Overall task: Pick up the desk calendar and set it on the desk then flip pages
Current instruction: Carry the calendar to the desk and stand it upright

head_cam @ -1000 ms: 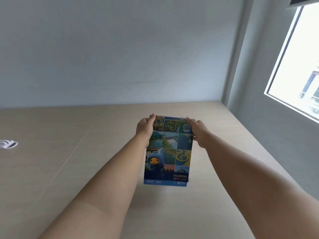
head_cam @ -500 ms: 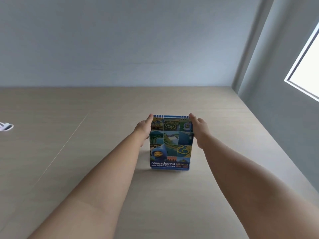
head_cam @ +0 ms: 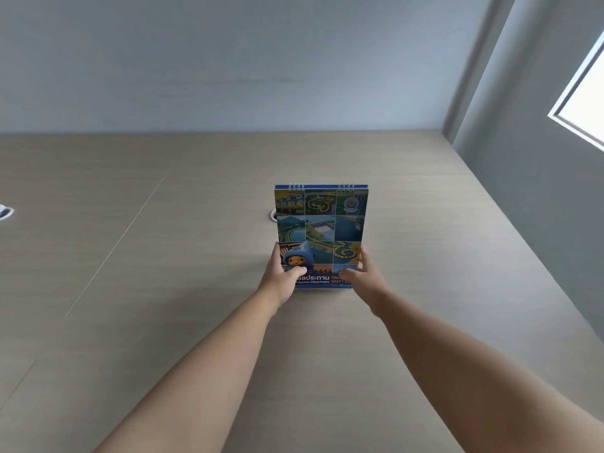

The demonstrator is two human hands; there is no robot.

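The desk calendar (head_cam: 322, 223) stands upright on the light wooden desk (head_cam: 196, 322), its spiral binding on top and a colourful photo-grid cover with a blue cartoon figure facing me. My left hand (head_cam: 282, 276) grips its lower left edge, thumb pressed on the cover. My right hand (head_cam: 362, 276) holds the lower right edge, thumb on the cover near the printed title. Both hands hide the bottom corners.
A round cable hole (head_cam: 273, 215) sits in the desk just behind the calendar's left side. A small white object (head_cam: 5, 212) lies at the far left edge. Grey walls rise behind and to the right, with a window (head_cam: 585, 103) at the right.
The calendar came down from the air onto the desk and now stands there. Both hands slid from its top corners down to its lower edges.
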